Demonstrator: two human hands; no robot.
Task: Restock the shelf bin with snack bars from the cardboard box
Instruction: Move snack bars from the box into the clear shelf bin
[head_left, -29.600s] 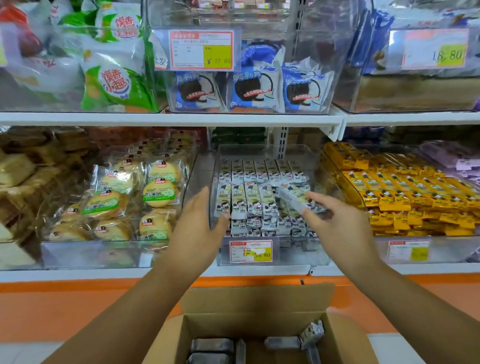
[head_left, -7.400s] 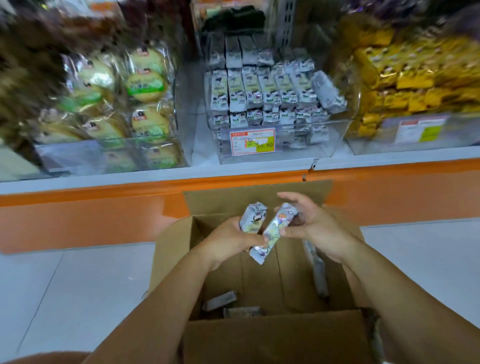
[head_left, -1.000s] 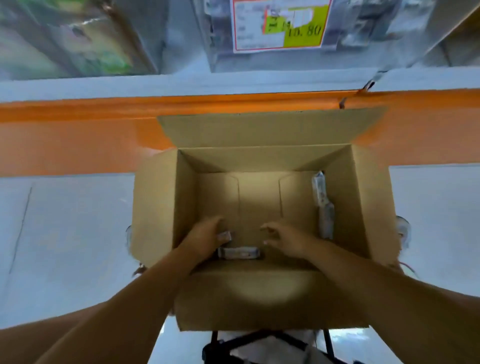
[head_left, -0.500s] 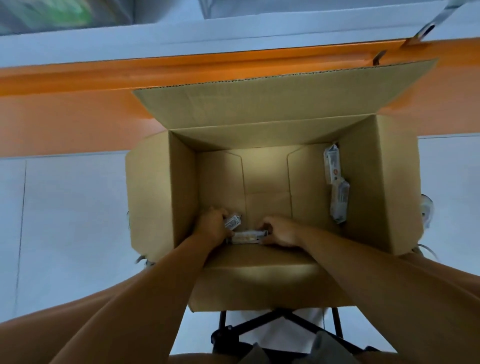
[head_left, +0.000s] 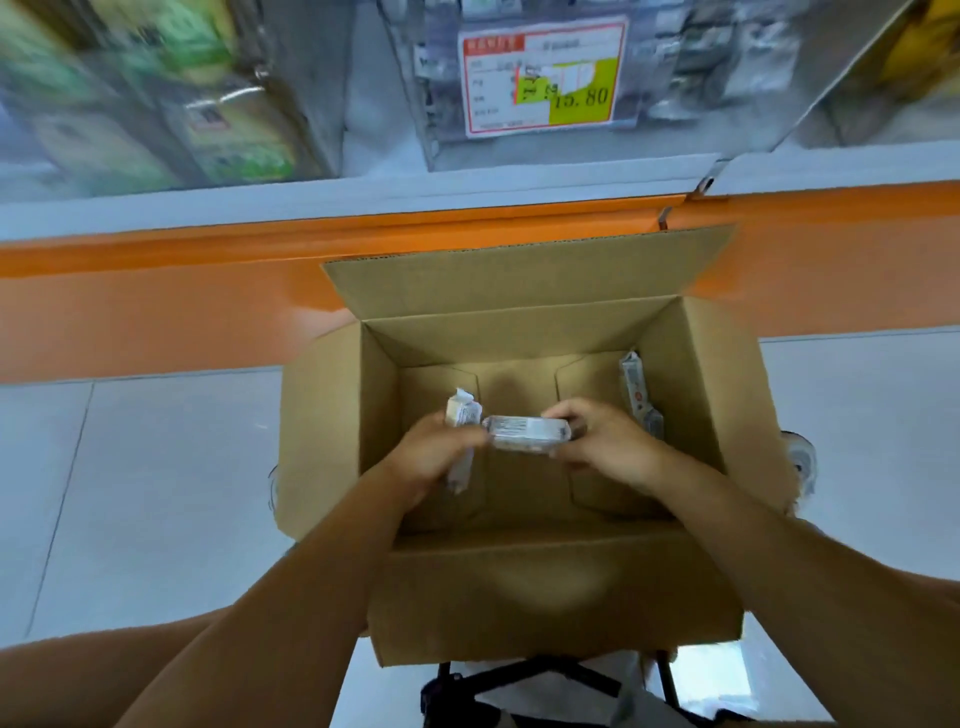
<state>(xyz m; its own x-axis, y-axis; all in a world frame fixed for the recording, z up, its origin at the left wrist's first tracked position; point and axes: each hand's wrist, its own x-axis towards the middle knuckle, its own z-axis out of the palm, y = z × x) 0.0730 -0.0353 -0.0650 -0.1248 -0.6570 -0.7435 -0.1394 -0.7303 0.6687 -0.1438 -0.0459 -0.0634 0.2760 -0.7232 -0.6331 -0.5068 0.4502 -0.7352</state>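
An open cardboard box (head_left: 332, 415) stands below me in front of the shelf. Inside it, my left hand (head_left: 434, 454) is closed on an upright silver-wrapped snack bar (head_left: 461, 410). My right hand (head_left: 605, 444) grips one end of a second snack bar (head_left: 524, 430), which lies crosswise between both hands above the box floor. Two more bars (head_left: 636, 395) lean against the box's right inner wall. The clear shelf bin (head_left: 665, 67) with a red and yellow price label (head_left: 543, 75) shows blurred at the top.
An orange shelf base (head_left: 156, 312) runs behind the box, with a white shelf edge (head_left: 260, 202) above it. Blurred green packets (head_left: 208, 104) fill the bin to the left. Pale floor tiles (head_left: 130, 493) lie on both sides of the box.
Both hands have lifted off the box floor, each with a snack bar. My head has tilted up, so the shelf bin and price label are in view again.
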